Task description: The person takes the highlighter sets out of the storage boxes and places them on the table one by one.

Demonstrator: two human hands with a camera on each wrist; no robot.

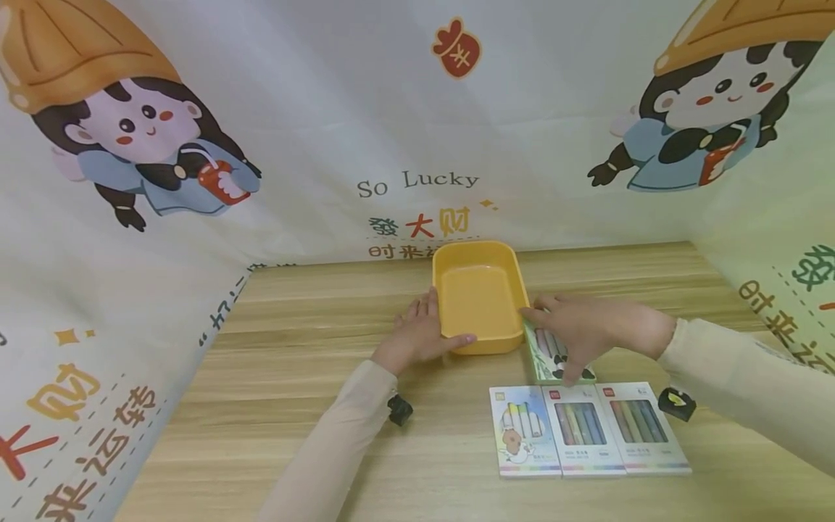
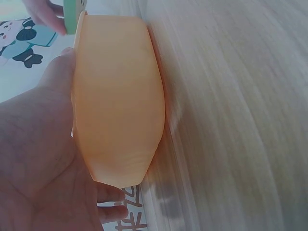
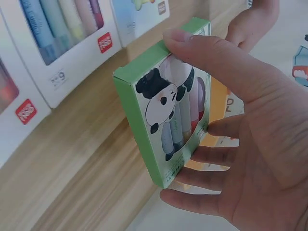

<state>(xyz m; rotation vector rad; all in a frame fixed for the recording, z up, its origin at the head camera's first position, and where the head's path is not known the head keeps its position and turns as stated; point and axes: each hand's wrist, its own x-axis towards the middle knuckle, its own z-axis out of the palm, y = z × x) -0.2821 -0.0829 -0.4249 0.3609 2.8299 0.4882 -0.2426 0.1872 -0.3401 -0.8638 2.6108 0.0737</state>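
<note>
A yellow plastic tray [image 1: 479, 344] stands on the table with nothing in it. My left hand [image 1: 417, 337] holds its near left corner, fingers along the left wall and thumb at the front rim. The left wrist view shows the palm facing the tray's wall [image 2: 118, 101]. Just right of the tray, my right hand [image 1: 590, 330] grips a green-edged panda box of colored pens [image 3: 168, 106]. Its thumb presses one edge while the fingers support the opposite edge. Several pens show through the box's window. In the head view, the hand hides part of this box.
Three white pen boxes lie side by side in front: one with cartoon animals [image 1: 522, 449], a middle one [image 1: 590, 453] and a right one [image 1: 652, 453]. A printed cloth [image 1: 326, 109] hangs behind and around the wooden table [image 1: 293, 312].
</note>
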